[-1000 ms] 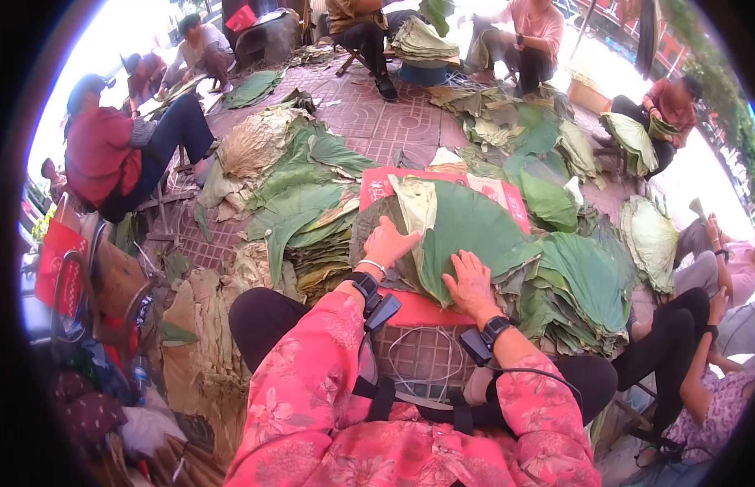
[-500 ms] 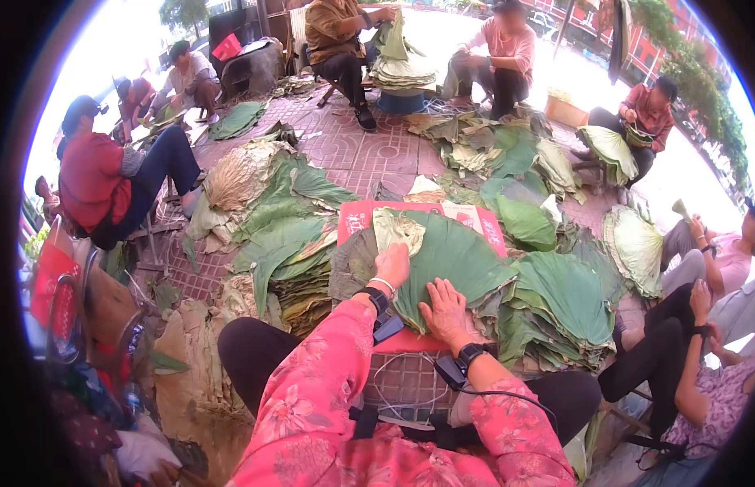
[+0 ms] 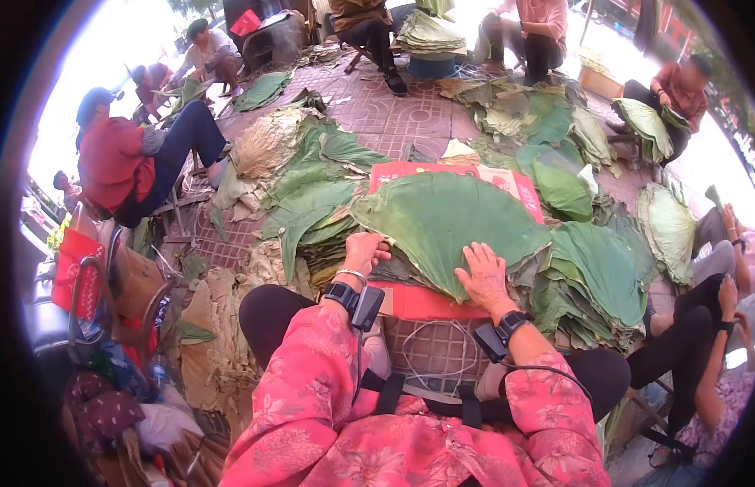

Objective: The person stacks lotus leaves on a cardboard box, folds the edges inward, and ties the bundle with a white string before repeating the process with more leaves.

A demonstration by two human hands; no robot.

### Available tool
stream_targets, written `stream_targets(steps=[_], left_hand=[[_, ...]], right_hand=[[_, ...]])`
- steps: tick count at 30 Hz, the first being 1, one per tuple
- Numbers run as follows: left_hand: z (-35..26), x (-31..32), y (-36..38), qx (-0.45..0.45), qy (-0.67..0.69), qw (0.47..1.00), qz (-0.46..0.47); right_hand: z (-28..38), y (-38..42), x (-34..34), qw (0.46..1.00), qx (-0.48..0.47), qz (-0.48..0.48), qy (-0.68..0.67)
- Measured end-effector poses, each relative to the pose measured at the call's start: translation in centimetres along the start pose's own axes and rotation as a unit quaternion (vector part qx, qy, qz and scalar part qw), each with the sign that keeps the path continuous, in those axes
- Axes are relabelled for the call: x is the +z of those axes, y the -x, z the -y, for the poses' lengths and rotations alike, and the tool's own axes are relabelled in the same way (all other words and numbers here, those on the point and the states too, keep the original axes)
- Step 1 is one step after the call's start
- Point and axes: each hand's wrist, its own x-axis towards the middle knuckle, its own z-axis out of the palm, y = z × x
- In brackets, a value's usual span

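Head view: broad green leaf lies crosswise beyond the hands

Head camera shows a large green leaf [image 3: 458, 215] spread just ahead of the wearer, on red cardboard [image 3: 426, 303]. Its long axis runs left to right across the body. The rounded edge faces away, and the narrow lower point comes back toward the wearer, between the two hands but closer to the right one.

The right hand [image 3: 484, 280] is the nearer: it rests palm down on the leaf's lower right part, fingers spread, grasping nothing. The left hand [image 3: 365, 253] is at the lower left edge with its fingers curled; whether they pinch the leaf or only touch it, I cannot tell. Greyish leaf edges [image 3: 404, 273] show beneath the green one on that side.

The cardboard reaches out past the leaf at front and back, with looped white string [image 3: 406, 345] on the paving [image 3: 369, 122] below its near edge. Leaf piles flank it closely: a fanned green pile [image 3: 604, 272] just beside it on the right, a looser pile [image 3: 312, 207] on the left. Farther out, people sit around the paved area, among them a person in a red top [image 3: 114, 166] at left.
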Motion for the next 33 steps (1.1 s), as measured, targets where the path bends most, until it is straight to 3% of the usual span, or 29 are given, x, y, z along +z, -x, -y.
stream_targets(steps=[8, 12, 14, 16, 18, 20, 22, 23, 26, 30, 33], left_hand=[[-1.1, 0.0, 3.2, -0.014, 0.150, 0.985, 0.081], [1.3, -1.4, 2.4, -0.041, 0.055, 0.997, 0.020], [1.3, -0.9, 2.2, 0.044, 0.052, 0.994, -0.090], [0.4, -0.1, 1.7, 0.307, -0.082, 0.911, -0.264], [-1.8, 2.2, 4.3, 0.451, -0.208, 0.846, -0.194], [-1.3, 4.3, 4.8, 0.510, -0.381, 0.767, -0.073], [0.9, 6.2, 5.0, 0.464, -0.519, 0.717, -0.041], [2.0, 6.6, 4.8, 0.438, -0.582, 0.684, -0.025], [4.8, 6.1, 3.3, 0.399, -0.608, 0.686, 0.039], [4.7, 6.2, 3.2, 0.388, -0.606, 0.693, 0.045], [4.5, 5.9, 3.4, 0.378, -0.616, 0.689, 0.045]], right_hand=[[0.2, -1.1, -0.9, 0.999, 0.003, -0.030, -0.027], [0.1, -0.7, 0.4, 1.000, -0.006, -0.005, 0.008], [0.2, -0.3, 0.7, 1.000, -0.006, 0.011, 0.024], [-0.1, -0.2, 0.9, 1.000, -0.003, -0.003, 0.021], [-0.1, -0.1, 1.8, 1.000, -0.007, -0.017, 0.011], [0.0, -0.6, 0.9, 1.000, -0.002, 0.009, -0.001], [-0.5, -1.2, 0.0, 0.999, 0.006, 0.036, -0.016], [-0.9, -1.3, -0.2, 1.000, 0.013, 0.004, 0.016], [-2.8, -1.0, 0.8, 0.997, 0.048, 0.014, 0.067], [-3.4, -0.6, 1.6, 0.997, 0.045, 0.023, 0.055], [-2.7, -0.5, 0.7, 0.996, 0.050, -0.067, 0.025]])
